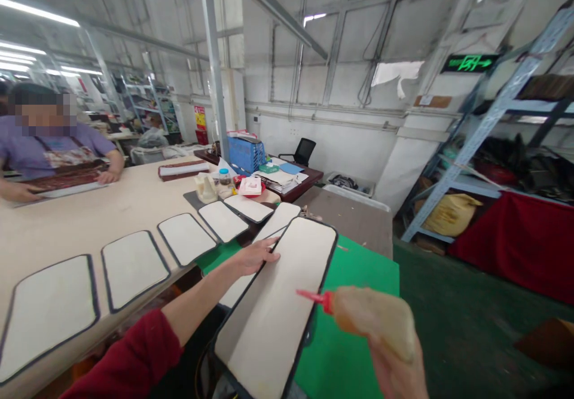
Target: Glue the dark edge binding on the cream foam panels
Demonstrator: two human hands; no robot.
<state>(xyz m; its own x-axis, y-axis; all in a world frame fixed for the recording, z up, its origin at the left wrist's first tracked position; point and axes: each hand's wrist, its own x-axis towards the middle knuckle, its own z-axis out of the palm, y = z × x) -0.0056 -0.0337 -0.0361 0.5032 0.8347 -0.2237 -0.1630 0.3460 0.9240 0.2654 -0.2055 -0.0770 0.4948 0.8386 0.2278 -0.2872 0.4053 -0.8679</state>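
Observation:
A long white panel with a dark edge and rounded corners [287, 291] lies tilted in front of me, partly over a green board [359, 279]. My left hand [258, 256] grips its left edge, thumb on the white face and the other fingers partly hidden at the edge. In my right hand [401, 369] is a squeeze bottle [376, 315] of yellowish contents, held on its side. Its red nozzle [314, 297] points left above the panel; I cannot tell whether the tip touches it.
Several similar dark-edged panels [134, 267] lie in a row along the pale table [134, 192]. Across it, a person [54, 136] handles a reddish-brown piece. A jar [224, 176] and a blue crate [246, 155] stand farther back. Metal shelving [484, 130] is at right.

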